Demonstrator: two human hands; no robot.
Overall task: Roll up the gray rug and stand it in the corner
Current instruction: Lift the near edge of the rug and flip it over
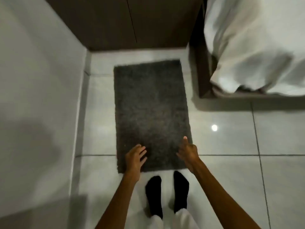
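The gray shaggy rug (151,109) lies flat and unrolled on the glossy tiled floor, its long side running away from me. My left hand (134,158) hovers over the rug's near left corner with fingers spread, holding nothing. Over the near right corner is my right hand (188,152), fingers loosely apart and one finger pointing forward, also holding nothing. Whether either hand touches the pile I cannot tell. My feet in black socks (166,192) stand just behind the rug's near edge.
A white wall (38,96) runs along the left and meets a dark brown wardrobe (132,22) at a corner (89,52) beyond the rug. A bed with a brown frame (203,76) and white bedding (255,47) stands to the right.
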